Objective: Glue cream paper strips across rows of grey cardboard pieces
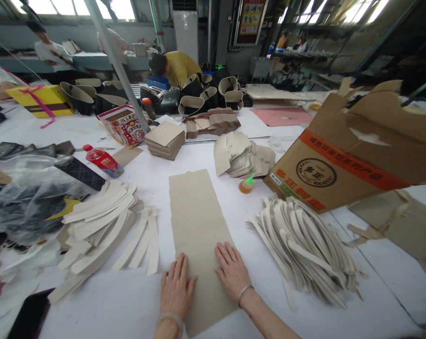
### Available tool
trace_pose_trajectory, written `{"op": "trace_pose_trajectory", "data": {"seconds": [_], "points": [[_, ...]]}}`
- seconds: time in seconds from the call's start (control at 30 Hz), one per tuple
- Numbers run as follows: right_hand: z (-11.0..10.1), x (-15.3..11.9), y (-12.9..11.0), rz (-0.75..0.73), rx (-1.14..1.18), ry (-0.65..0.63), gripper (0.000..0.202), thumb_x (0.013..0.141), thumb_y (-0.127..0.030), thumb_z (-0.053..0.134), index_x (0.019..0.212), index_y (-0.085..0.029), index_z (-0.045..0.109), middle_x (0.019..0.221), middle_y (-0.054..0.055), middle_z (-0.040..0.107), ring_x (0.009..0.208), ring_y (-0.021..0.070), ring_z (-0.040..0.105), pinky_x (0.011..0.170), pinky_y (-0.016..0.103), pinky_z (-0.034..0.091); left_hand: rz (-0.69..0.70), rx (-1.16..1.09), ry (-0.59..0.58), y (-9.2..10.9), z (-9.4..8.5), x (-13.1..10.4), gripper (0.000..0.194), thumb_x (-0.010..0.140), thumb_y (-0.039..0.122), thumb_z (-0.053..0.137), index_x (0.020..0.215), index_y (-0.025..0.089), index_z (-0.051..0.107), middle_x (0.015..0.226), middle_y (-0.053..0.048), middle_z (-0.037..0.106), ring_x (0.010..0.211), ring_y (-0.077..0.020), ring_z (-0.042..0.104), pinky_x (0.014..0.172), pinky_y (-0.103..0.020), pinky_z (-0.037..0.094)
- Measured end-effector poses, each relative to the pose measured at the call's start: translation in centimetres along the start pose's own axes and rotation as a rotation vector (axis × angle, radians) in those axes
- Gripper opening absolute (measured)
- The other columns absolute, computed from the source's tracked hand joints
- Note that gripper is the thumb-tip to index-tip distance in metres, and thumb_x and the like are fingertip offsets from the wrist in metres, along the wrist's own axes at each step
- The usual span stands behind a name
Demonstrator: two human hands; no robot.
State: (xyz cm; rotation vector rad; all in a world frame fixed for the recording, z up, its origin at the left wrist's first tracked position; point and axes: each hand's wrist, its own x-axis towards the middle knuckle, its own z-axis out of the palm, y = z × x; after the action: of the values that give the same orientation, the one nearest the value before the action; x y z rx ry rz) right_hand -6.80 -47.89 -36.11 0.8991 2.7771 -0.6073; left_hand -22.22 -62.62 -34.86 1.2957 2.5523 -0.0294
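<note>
A long beige cardboard sheet [200, 212] lies flat on the white table in front of me. My left hand [176, 287] rests on its left edge, fingers stretched out and holding nothing. On the sheet's right edge lies my right hand [232, 270], also flat with its fingers extended. To the left are a few loose pale strips [151, 240] beside a fanned pile of wider curved strips [100, 226]. A large heap of narrow pale strips [301, 245] spreads out to the right of my right hand.
Behind the sheet stand a stack of square cards [165, 140], a pile of cut pieces [243, 157] and a small green-tipped glue bottle [247, 184]. A big carton [340, 155] leans at right. A red bottle [103, 160] and a phone [31, 315] lie left. People work beyond.
</note>
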Motion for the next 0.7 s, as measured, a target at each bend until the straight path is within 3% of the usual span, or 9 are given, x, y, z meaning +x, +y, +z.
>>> {"op": "trace_pose_trajectory", "data": {"seconds": [0.47,0.7], "points": [[-0.3,-1.0,0.1,-0.006,0.036,-0.02,0.06,0.087,-0.042,0.038,0.14,-0.025,0.018,0.148,-0.003,0.014,0.135,0.0239,0.009,0.109,0.041,0.01,0.016,0.027,0.063,0.1,1.0,-1.2,0.053,0.085,0.039,0.03,0.134,0.022,0.031,0.141,-0.003,0.035,0.124,-0.0259,0.037,0.097,-0.048,0.032],[0.2,-2.2,0.1,0.003,0.057,-0.018,0.061,0.087,-0.043,0.038,0.141,-0.027,0.015,0.148,-0.004,0.012,0.136,0.024,0.008,0.109,0.042,0.01,0.021,0.036,0.038,0.4,1.2,-2.2,0.053,0.085,0.041,0.03,0.134,0.022,0.031,0.142,-0.002,0.034,0.124,-0.0258,0.037,0.098,-0.047,0.031]]}}
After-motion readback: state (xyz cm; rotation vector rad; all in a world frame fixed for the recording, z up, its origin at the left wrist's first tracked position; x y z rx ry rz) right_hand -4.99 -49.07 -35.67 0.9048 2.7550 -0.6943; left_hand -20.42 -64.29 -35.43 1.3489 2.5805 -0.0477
